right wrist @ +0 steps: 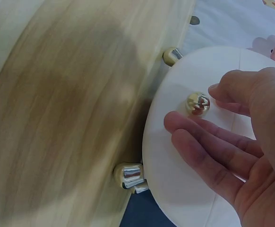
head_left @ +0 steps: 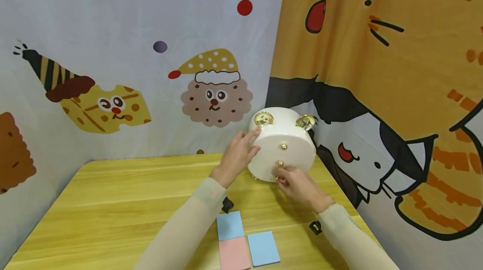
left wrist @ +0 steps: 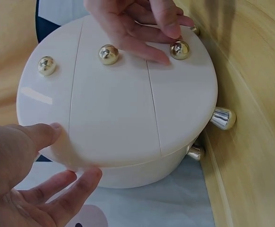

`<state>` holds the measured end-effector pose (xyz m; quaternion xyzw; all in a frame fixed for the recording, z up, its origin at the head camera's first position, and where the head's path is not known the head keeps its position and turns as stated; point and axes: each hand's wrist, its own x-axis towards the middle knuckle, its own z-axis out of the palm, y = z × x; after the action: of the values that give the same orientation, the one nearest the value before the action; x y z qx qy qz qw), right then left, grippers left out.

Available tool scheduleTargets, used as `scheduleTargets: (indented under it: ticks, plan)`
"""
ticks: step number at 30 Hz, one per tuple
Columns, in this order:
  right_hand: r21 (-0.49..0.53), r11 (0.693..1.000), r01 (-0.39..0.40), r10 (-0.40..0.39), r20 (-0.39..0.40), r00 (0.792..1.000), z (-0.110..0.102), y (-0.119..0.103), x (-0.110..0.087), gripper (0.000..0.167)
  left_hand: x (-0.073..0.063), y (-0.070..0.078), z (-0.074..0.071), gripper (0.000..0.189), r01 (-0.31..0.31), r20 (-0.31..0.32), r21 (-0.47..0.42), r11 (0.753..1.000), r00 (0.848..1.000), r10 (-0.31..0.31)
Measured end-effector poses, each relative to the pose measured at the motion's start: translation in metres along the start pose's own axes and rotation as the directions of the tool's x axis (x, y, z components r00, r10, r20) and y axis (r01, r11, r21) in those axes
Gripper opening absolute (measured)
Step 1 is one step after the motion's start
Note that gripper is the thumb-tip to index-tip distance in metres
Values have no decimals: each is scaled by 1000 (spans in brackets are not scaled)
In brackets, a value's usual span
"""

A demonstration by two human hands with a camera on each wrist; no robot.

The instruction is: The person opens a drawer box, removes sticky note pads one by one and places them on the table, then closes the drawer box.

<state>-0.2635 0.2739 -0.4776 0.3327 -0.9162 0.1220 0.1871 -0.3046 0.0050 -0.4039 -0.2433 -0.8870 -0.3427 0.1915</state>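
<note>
A white rounded box (head_left: 264,152) with two gold ears, small gold feet and three gold knobs down its front stands on the table. Seam lines divide the front, seen from close by in the left wrist view. My left hand (head_left: 237,152) touches the box's left edge, fingertips along the rim and thumb over the front face. Low on the front, my right hand (head_left: 298,184) is at the bottom knob (right wrist: 197,104). Its thumb tip and forefinger lie right beside that knob, the fingers only slightly bent. The middle knob (left wrist: 108,55) and top knob (left wrist: 47,66) stand free of both hands.
Two blue paper squares (head_left: 263,248) and a pink one (head_left: 234,253) lie near the front of the wooden table (head_left: 124,211). Cartoon-printed cloth (head_left: 124,14) hangs behind and along the right side, close to the box.
</note>
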Motion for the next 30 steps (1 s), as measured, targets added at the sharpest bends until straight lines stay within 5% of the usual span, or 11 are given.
scheduleTargets:
  ticks: [30]
  plan:
    - [-27, 999, 23, -23, 7, 1000, 10, 2, 4, 22, -1, 1, 1, 59, -15, -10, 25, 1000, 1000, 15]
